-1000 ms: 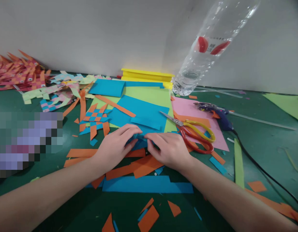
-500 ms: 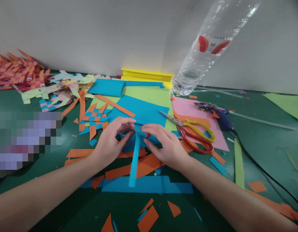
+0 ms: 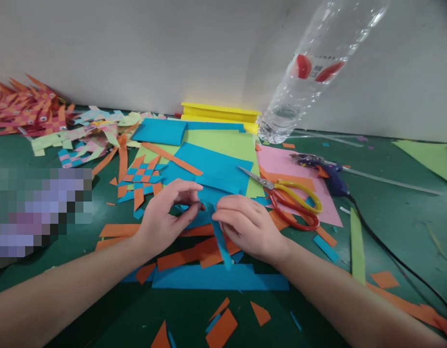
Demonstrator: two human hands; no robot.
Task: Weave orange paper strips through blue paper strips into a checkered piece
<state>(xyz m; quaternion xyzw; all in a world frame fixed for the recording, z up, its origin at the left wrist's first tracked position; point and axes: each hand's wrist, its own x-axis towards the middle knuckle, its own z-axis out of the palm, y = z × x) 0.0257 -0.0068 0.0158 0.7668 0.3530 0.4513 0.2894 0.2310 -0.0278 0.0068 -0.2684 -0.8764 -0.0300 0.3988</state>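
A narrow blue paper strip (image 3: 220, 241) hangs between my two hands, its loose end slanting down toward me. My left hand (image 3: 169, 208) pinches near the top of the strip with thumb and fingertips. On the other side, the bent fingers of my right hand (image 3: 247, 222) close on the strip's right edge; their tips are partly hidden. Behind my hands lie blue paper sheets (image 3: 218, 166). A woven orange-and-blue paper fish (image 3: 141, 176) rests beyond my left hand. Scissors (image 3: 281, 188) with yellow and red handles lie beyond my right hand.
A clear plastic bottle (image 3: 310, 72) leans at the back right. A glue gun (image 3: 327, 174) with a black cord lies on pink paper (image 3: 281, 157). Orange strips (image 3: 180, 256) and scraps are scattered nearby. Woven paper pieces (image 3: 35, 106) pile up at the back left.
The strip's hanging end has swung to the right. My right hand has come down slightly and closed its fingers at the strip. My left hand has shifted a little.
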